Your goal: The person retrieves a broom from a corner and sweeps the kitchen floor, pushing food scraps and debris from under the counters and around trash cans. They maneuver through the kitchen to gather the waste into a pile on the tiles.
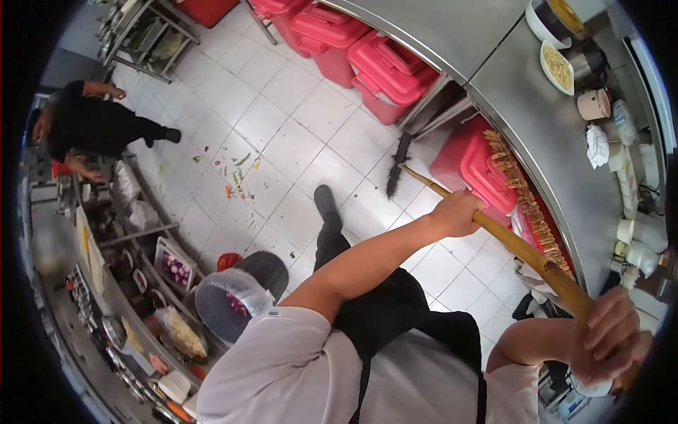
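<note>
Both of my hands are wrapped around the yellow-brown bamboo handle of a broom [519, 249]. My left hand [458, 213] is closed on it at mid-length, over the tiled floor. Farther up the handle, near the right edge of the view, my right hand [609, 338] is closed around the thick end. The handle slants down to dark bristles [399, 167], which are by the floor beside the steel counter's legs. Left of the bristles, vegetable scraps [239, 173] in green, orange and red lie scattered on the white tiles.
Pink lidded bins [394, 71] stand under a steel counter [537, 116], ahead and to the right. A grey bin with a clear liner [226, 304] is by my left side, near a prep station holding chopped onions [176, 270]. A co-worker in black [92, 120] stands at far left.
</note>
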### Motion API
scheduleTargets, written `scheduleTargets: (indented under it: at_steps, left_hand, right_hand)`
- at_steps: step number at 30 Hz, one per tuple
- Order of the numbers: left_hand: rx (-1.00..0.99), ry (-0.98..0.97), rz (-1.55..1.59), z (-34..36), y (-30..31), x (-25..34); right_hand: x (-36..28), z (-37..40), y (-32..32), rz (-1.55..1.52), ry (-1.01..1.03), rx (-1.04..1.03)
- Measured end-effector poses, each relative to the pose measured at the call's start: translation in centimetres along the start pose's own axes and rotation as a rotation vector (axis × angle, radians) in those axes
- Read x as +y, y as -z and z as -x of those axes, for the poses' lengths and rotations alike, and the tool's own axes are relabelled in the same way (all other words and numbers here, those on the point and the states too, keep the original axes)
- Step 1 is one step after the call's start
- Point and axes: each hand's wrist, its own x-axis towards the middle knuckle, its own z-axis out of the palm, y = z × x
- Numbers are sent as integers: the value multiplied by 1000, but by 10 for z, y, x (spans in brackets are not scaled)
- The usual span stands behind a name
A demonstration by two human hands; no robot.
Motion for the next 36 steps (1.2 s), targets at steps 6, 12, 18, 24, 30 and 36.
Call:
scheduleTargets:
  at_steps: [6, 12, 18, 24, 30, 36]
  left_hand:
    - [14, 124, -128, -9, 97, -111]
    - [163, 218, -299, 75, 254, -222]
    - [249, 415, -399, 131, 359, -257]
    - [406, 205, -338, 79, 370, -172]
    - [289, -87, -28, -3, 341, -99]
    - [186, 154, 9, -37, 360, -200]
  right_hand:
    - [118, -15, -101, -104, -185, 222]
    - [192, 17, -254, -502, -390, 163]
    - [227, 34, -328, -560, -532, 123]
    - [179, -77, -315, -570, -253, -31]
    - [109, -153, -325, -163, 4, -167]
    - [224, -157, -379, -241, -86, -207]
